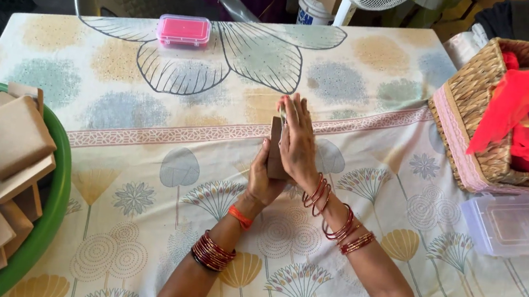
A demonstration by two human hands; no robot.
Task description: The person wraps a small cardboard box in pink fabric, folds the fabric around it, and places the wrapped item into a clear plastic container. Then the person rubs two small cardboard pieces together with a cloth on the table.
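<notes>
— Item held?
— Brown board (274, 148), thin and flat, pressed between left hand (262, 180) and right hand (297, 147); fingers (295, 116) together, flat against its faces.

— Orientation?
— Upright on edge above mid-desk (144, 175), long axis running away from the person.

— Surroundings?
— Green tub (51, 211) of boards left, wicker basket (472, 105) right, pink box (184, 31) beyond; open cloth around.

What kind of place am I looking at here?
Likely a home or small craft workspace: a table under a printed cloth, a green tub of brown blocks, and a wicker basket of bright fabric.
</notes>
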